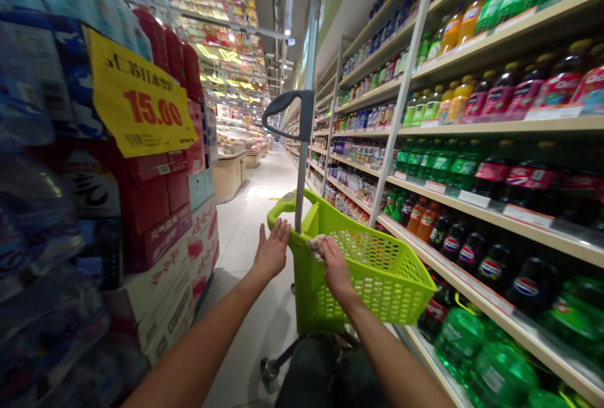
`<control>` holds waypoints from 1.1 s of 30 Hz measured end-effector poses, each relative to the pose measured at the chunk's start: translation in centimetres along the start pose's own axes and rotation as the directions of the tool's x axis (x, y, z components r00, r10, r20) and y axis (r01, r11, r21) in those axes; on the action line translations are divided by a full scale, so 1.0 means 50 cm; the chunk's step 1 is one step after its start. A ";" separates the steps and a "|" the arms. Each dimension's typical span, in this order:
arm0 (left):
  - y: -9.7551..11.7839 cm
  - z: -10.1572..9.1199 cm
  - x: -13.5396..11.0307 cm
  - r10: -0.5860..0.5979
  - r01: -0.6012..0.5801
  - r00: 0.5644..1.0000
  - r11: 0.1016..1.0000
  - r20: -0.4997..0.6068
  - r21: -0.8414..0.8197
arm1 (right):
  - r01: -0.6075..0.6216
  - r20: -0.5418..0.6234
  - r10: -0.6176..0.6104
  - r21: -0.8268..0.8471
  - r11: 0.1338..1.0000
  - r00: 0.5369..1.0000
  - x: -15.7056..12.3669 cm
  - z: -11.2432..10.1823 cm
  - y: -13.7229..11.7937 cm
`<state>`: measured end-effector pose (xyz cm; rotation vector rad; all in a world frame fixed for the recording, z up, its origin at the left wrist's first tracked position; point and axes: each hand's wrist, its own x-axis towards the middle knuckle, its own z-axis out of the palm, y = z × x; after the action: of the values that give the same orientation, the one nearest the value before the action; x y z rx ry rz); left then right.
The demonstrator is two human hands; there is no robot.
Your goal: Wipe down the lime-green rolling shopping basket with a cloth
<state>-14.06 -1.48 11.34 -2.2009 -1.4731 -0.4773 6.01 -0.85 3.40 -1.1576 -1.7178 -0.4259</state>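
In front of me stands a lime-green plastic shopping basket trolley (377, 295), with perforated sides and a grey pull handle (302, 119) rising from its near left end. My left hand (274, 249) rests flat against the basket's outer left corner, fingers stretched out and holding nothing. Bunched in my right hand (336, 264) is a pale, crumpled cloth (316, 247), pressed on the basket's upper rim. One caster wheel (270, 369) shows low on the left; my legs hide part of the base.
Shelves of bottled drinks (472, 163) run along the right, close to the basket. On the left rise stacked drink cartons (165, 207) under a yellow price sign (141, 97). A pale tiled aisle floor (264, 175) stretches ahead past display counters (229, 172).
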 end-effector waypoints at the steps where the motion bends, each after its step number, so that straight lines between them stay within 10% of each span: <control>1: 0.004 0.001 -0.002 -0.009 0.009 1.000 1.000 -0.011 -0.003 | -0.031 -0.031 0.031 -0.007 0.999 0.999 -0.013 -0.019 0.029; 5: 0.040 0.007 -0.009 -0.063 0.060 0.993 0.998 -0.099 -0.034 | -0.085 -0.090 0.082 -0.031 0.996 0.993 -0.031 -0.060 0.066; 11: 0.086 0.023 -0.029 -0.001 -0.007 0.985 0.999 -0.175 -0.049 | 0.014 0.040 -0.012 -0.047 0.999 0.999 -0.007 -0.020 -0.054; 20: 0.123 0.038 -0.010 0.197 -0.203 0.965 0.979 -0.171 -0.017 | -0.058 -0.013 0.056 -0.161 0.985 0.998 -0.097 -0.100 0.064; 33: 0.129 0.033 -0.003 0.154 -0.153 0.987 0.988 -0.045 0.022 | 0.175 0.166 -0.157 -0.105 0.979 0.974 -0.118 -0.029 -0.002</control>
<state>-8.06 -2.85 8.79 -2.2520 -1.2668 -0.4586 7.08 -4.90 -0.99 -1.1611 -1.9576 -0.5586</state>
